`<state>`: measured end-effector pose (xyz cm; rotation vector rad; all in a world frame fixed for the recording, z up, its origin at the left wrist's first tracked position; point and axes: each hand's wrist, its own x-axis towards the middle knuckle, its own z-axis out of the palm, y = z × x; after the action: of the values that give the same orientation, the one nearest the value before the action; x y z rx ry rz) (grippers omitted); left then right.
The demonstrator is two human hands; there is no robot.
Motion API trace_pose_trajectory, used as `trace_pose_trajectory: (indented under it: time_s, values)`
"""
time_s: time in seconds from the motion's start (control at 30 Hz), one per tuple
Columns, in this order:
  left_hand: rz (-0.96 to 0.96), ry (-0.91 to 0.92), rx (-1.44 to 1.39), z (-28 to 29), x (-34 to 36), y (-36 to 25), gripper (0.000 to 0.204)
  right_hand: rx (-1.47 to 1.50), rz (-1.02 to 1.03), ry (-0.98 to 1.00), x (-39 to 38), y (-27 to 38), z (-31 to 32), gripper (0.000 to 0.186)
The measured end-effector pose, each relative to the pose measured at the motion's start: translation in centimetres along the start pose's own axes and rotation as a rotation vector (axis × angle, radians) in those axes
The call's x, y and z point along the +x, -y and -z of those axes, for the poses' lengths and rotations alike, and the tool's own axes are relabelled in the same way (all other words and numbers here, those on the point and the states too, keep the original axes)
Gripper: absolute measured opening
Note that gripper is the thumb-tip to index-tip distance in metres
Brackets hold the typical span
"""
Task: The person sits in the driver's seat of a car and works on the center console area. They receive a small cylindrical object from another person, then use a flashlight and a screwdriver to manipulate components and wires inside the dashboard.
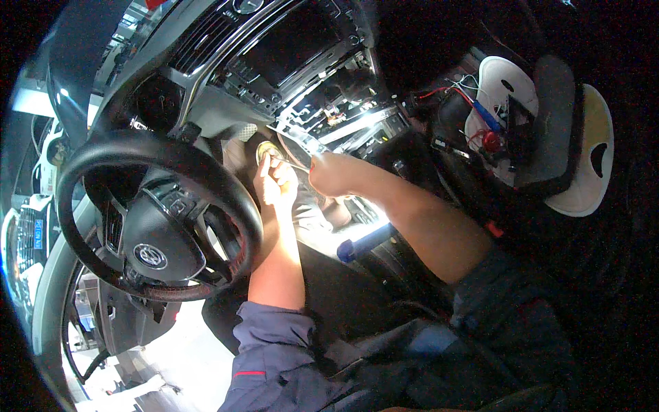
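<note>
My left hand [278, 182], right of the steering wheel [154, 144], is closed with its fingertips at a small round yellowish piece [268, 147]; whether it grips that piece or the tip of a thin tool is unclear. My right hand [333, 175] is wrapped round the thin metal tool [298, 166], whose shaft points left toward my left hand; its handle is mostly hidden by my fingers. Behind both hands lies the opened centre dashboard [336, 103], with bare brackets and connectors. A blue bar-shaped object [357, 247], probably a lamp, lies below my right forearm beside bright light.
On the passenger seat at right are white-and-black pads [576, 185] with red and white wires, a blue-handled tool [486, 118] and a round red item [490, 141]. The car's door opening at left shows a brightly lit floor [165, 357] and another vehicle outside.
</note>
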<state>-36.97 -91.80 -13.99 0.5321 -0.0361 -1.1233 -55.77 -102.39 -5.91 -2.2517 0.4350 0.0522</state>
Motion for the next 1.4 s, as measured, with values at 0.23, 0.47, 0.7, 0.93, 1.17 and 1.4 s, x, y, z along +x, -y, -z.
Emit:
trace_pose_trajectory:
  time_s: [0.23,0.47,0.7,0.93,1.17,1.4]
  values:
    - [-0.014,-0.1,0.303,-1.2,1.6,0.0,0.02,-0.166,0.072,-0.04,1.3,-1.4,-3.4,0.028]
    - [-0.173,-0.231,0.768,-1.0,4.4,-0.6,0.023,0.164,-0.145,-0.169,1.1,-2.5,-4.6,0.043]
    - [-0.189,-0.186,0.778,-3.0,4.5,0.2,0.027,0.384,-0.196,-0.512,3.4,-3.1,-7.3,0.036]
    - [-0.11,-0.144,0.399,-4.9,4.6,0.8,0.025,0.619,-0.218,-0.583,3.9,-2.9,-8.1,0.032]
    - [-0.135,-0.217,0.439,-5.6,4.3,1.8,0.019,0.705,-0.149,-0.541,2.8,-2.6,-7.1,0.033]
    - [-0.151,-0.329,0.668,-6.3,3.5,2.4,0.023,0.627,0.04,-0.635,2.7,-2.4,-6.3,0.055]
